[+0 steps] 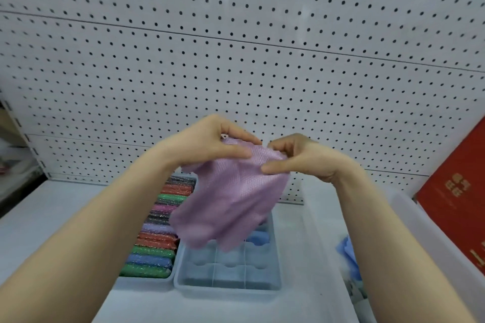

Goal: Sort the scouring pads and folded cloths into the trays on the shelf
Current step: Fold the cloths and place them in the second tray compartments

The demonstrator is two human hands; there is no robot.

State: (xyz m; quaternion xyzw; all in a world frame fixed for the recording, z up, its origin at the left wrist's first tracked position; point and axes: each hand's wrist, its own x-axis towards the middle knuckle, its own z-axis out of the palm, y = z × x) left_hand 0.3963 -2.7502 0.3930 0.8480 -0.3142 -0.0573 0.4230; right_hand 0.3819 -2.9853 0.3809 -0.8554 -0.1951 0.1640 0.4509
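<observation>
- Folding in hand: left hand [210, 143] and right hand [296, 158] each pinch the purple cloth [233, 196] in a closed grip.
- Next, probably fold it smaller for the divided tray [228, 284], near right of the scouring pads [157, 241].

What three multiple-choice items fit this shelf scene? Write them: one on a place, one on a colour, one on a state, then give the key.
1. Where is the tray of scouring pads?
A. Left of the divided tray
B. Right of it
C. On the pegboard

2. What colour is the held cloth?
A. Green
B. Lilac
C. Red

3. How is the cloth held?
A. Left hand only
B. Lying in the tray
C. Pinched by both hands

Key: 1 A, the pads' tray adjoins the divided tray's left wall. 2 B, the fabric is pale purple. 3 C, the left hand and right hand pinch its top edge while it hangs above the tray.
</observation>
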